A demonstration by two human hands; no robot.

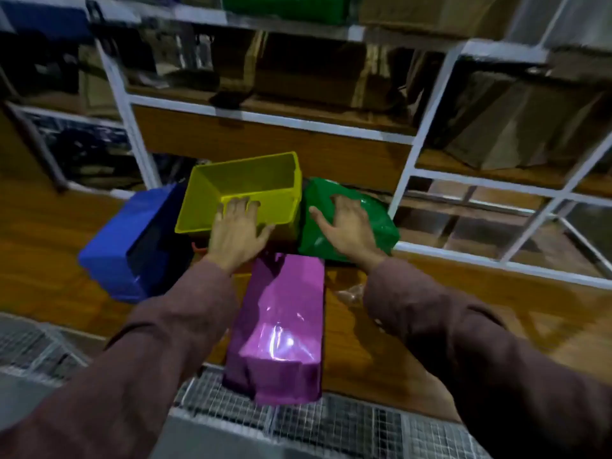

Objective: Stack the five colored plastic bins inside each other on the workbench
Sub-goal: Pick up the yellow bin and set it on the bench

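Note:
A yellow bin [245,190] stands mouth up at the back middle of the workbench. My left hand [236,231] lies over its front rim, fingers hooked inside. A sliver of a red bin [198,248] shows under the yellow one, mostly hidden. To the right lies an overturned green bin [381,226]; my right hand [347,226] rests flat on it with fingers spread, not gripping. A blue bin [122,246] lies tipped over at the left. A purple bin [281,326] lies bottom up between my forearms and overhangs the bench's near edge.
The wooden workbench [463,313] runs left to right. A white-framed shelf unit [410,160] with boxes and dark items stands right behind the bins. Wire mesh [331,425] lies below the bench's near edge. A crumpled clear wrapper [351,294] lies beside my right sleeve.

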